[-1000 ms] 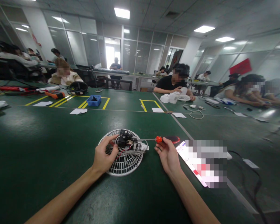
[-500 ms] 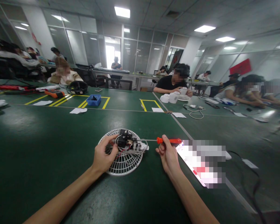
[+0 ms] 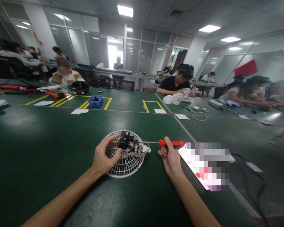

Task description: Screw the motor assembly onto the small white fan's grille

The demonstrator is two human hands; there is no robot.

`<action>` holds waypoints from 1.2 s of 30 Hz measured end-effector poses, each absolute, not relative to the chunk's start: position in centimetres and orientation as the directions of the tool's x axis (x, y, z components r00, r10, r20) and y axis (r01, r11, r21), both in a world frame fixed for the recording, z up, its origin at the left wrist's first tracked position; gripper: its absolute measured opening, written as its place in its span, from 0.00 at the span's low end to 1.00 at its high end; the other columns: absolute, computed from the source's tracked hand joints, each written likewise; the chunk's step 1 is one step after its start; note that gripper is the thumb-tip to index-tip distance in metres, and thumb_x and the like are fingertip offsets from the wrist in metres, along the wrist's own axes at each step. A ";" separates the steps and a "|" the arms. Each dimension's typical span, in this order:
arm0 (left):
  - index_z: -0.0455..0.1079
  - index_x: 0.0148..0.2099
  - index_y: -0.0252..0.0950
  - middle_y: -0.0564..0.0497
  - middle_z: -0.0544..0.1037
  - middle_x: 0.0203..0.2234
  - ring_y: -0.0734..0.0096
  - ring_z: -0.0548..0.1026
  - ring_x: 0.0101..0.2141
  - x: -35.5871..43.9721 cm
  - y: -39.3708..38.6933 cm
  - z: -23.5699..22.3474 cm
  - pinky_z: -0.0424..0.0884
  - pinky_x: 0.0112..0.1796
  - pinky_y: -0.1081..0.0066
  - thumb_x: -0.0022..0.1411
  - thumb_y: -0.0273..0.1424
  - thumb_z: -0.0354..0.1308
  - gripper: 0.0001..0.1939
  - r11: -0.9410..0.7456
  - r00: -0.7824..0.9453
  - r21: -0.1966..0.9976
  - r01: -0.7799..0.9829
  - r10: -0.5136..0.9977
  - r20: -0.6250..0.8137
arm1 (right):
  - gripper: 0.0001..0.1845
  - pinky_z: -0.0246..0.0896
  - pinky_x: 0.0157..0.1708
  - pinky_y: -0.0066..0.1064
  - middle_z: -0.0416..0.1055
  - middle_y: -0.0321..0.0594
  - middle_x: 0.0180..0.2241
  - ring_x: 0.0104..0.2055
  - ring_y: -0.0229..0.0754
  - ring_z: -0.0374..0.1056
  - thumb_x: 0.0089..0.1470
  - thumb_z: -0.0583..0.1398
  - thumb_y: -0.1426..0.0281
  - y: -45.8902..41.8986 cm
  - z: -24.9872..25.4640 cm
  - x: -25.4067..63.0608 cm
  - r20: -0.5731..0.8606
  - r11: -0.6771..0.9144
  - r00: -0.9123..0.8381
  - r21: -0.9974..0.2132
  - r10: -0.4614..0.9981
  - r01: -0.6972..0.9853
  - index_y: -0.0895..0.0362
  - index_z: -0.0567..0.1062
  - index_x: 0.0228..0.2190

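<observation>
A white round fan grille (image 3: 125,164) lies flat on the green table (image 3: 49,148). On top of it sits a small black and white motor unit (image 3: 129,144) with loose wires. My left hand (image 3: 105,156) rests on the grille's left side, with its fingers curled round the motor unit. My right hand (image 3: 170,156) is closed on the red handle of a screwdriver (image 3: 171,143). The thin metal shaft runs level to the left and its tip meets the motor unit.
A blurred white card lies right of my right hand. A black cable (image 3: 251,170) trails at the right. Further back stand a blue tray (image 3: 95,101), yellow floor-tape marks, paper slips and white fan parts (image 3: 176,98). Several other people sit at the far tables.
My right hand closed round the screwdriver handle between the first frame and now. The left hand stays on the motor unit. The view shifted a little.
</observation>
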State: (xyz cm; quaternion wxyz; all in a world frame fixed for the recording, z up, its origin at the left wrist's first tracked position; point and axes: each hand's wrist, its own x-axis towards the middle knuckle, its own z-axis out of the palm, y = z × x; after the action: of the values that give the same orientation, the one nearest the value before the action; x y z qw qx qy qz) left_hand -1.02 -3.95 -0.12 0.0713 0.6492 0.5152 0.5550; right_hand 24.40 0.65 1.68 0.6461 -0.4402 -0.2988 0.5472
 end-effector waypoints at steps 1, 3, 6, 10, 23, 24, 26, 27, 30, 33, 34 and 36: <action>0.73 0.55 0.36 0.48 0.79 0.37 0.65 0.78 0.36 -1.0 -3.9 0.1 0.76 0.41 0.63 0.58 0.36 0.62 0.23 -0.450 -0.143 0.666 0.595 0.756 0.638 | 0.30 0.54 0.17 0.27 0.52 0.23 0.14 0.17 0.30 0.45 0.41 0.76 0.53 0.6 1.7 24.4 -0.093 0.017 0.225 -0.896 0.970 -0.443 0.52 0.62 0.17; 0.71 0.58 0.37 0.48 0.79 0.40 0.64 0.77 0.37 -1.0 -3.9 0.5 0.76 0.42 0.63 0.58 0.39 0.64 0.27 -0.425 -0.137 0.668 0.611 0.774 0.618 | 0.30 0.53 0.17 0.26 0.52 0.23 0.13 0.17 0.30 0.45 0.39 0.76 0.54 0.6 1.7 24.2 -0.089 0.021 0.226 -0.896 0.970 -0.444 0.52 0.63 0.17; 0.72 0.57 0.39 0.49 0.77 0.38 0.64 0.75 0.37 -0.9 -3.8 1.1 0.74 0.42 0.62 0.58 0.42 0.65 0.26 -0.390 -0.133 0.662 0.641 0.793 0.595 | 0.30 0.53 0.18 0.26 0.53 0.23 0.13 0.18 0.30 0.46 0.38 0.77 0.55 0.5 1.8 24.0 -0.082 0.025 0.220 -0.896 0.972 -0.443 0.53 0.63 0.17; 0.72 0.52 0.38 0.53 0.72 0.31 0.67 0.73 0.32 -0.7 -3.9 1.8 0.72 0.38 0.65 0.56 0.44 0.66 0.24 -0.313 -0.208 0.681 0.662 0.797 0.568 | 0.29 0.54 0.19 0.28 0.54 0.24 0.13 0.18 0.31 0.47 0.38 0.77 0.56 0.2 1.7 23.6 -0.072 0.020 0.195 -0.902 0.978 -0.431 0.53 0.64 0.16; 0.74 0.48 0.39 0.49 0.75 0.35 0.60 0.74 0.37 -0.5 -3.7 1.7 0.71 0.41 0.59 0.57 0.46 0.64 0.22 -0.194 -0.269 0.707 0.680 0.831 0.487 | 0.24 0.58 0.21 0.29 0.60 0.28 0.16 0.20 0.32 0.52 0.40 0.77 0.57 -0.2 1.8 23.4 0.015 0.060 0.115 -0.914 0.993 -0.401 0.55 0.71 0.16; 0.74 0.48 0.39 0.48 0.75 0.36 0.59 0.74 0.39 -0.6 -3.7 1.6 0.72 0.42 0.57 0.56 0.46 0.64 0.21 -0.209 -0.270 0.696 0.687 0.816 0.511 | 0.24 0.59 0.22 0.29 0.61 0.29 0.16 0.20 0.32 0.53 0.41 0.77 0.57 -0.1 1.8 23.5 0.019 0.065 0.117 -0.913 0.993 -0.403 0.55 0.71 0.17; 0.74 0.47 0.39 0.47 0.74 0.38 0.56 0.74 0.42 -0.6 -3.6 1.5 0.72 0.46 0.54 0.56 0.46 0.64 0.21 -0.236 -0.270 0.681 0.693 0.791 0.549 | 0.22 0.63 0.24 0.29 0.66 0.31 0.17 0.21 0.33 0.58 0.40 0.77 0.56 0.0 1.7 23.5 0.022 0.068 0.119 -0.912 0.993 -0.403 0.56 0.75 0.18; 0.74 0.47 0.39 0.47 0.74 0.40 0.55 0.74 0.44 -0.6 -3.5 1.5 0.72 0.47 0.53 0.56 0.45 0.64 0.21 -0.247 -0.272 0.680 0.690 0.782 0.560 | 0.21 0.65 0.26 0.29 0.69 0.32 0.19 0.23 0.34 0.62 0.39 0.77 0.56 0.0 1.7 23.6 0.019 0.065 0.117 -0.912 0.993 -0.405 0.57 0.77 0.20; 0.73 0.46 0.38 0.45 0.76 0.43 0.55 0.75 0.46 -0.6 -3.5 1.6 0.73 0.50 0.53 0.55 0.44 0.65 0.21 -0.265 -0.283 0.703 0.660 0.779 0.559 | 0.22 0.72 0.32 0.31 0.77 0.38 0.26 0.28 0.37 0.71 0.36 0.78 0.56 0.0 1.8 23.6 -0.009 0.030 0.089 -0.906 0.996 -0.422 0.59 0.81 0.26; 0.72 0.47 0.37 0.48 0.80 0.37 0.60 0.79 0.38 -0.4 -3.6 1.7 0.76 0.42 0.59 0.55 0.44 0.66 0.21 -0.246 -0.284 0.771 0.587 0.830 0.481 | 0.22 0.74 0.36 0.32 0.80 0.41 0.27 0.29 0.39 0.74 0.36 0.79 0.57 0.0 1.8 23.7 -0.043 -0.014 0.055 -0.893 0.998 -0.451 0.60 0.82 0.27; 0.72 0.47 0.37 0.49 0.81 0.35 0.62 0.79 0.35 -0.4 -3.7 1.8 0.77 0.39 0.61 0.55 0.44 0.66 0.21 -0.241 -0.283 0.791 0.562 0.843 0.458 | 0.21 0.75 0.36 0.33 0.80 0.41 0.28 0.29 0.39 0.75 0.36 0.79 0.58 0.0 1.8 23.7 -0.052 -0.024 0.049 -0.886 0.997 -0.463 0.59 0.82 0.27; 0.72 0.46 0.38 0.50 0.81 0.33 0.64 0.80 0.32 -0.3 -3.8 1.9 0.76 0.35 0.64 0.54 0.44 0.66 0.21 -0.247 -0.287 0.810 0.532 0.847 0.447 | 0.20 0.75 0.38 0.34 0.81 0.40 0.28 0.30 0.40 0.76 0.35 0.79 0.61 0.1 1.6 23.7 -0.069 -0.042 0.038 -0.871 0.997 -0.489 0.58 0.81 0.27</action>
State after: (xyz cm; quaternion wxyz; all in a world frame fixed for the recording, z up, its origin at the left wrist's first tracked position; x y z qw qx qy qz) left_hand -0.30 -3.78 1.91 0.1465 0.5788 0.5958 0.5373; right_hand 23.72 0.14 1.63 0.6087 -0.3852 -0.3295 0.6103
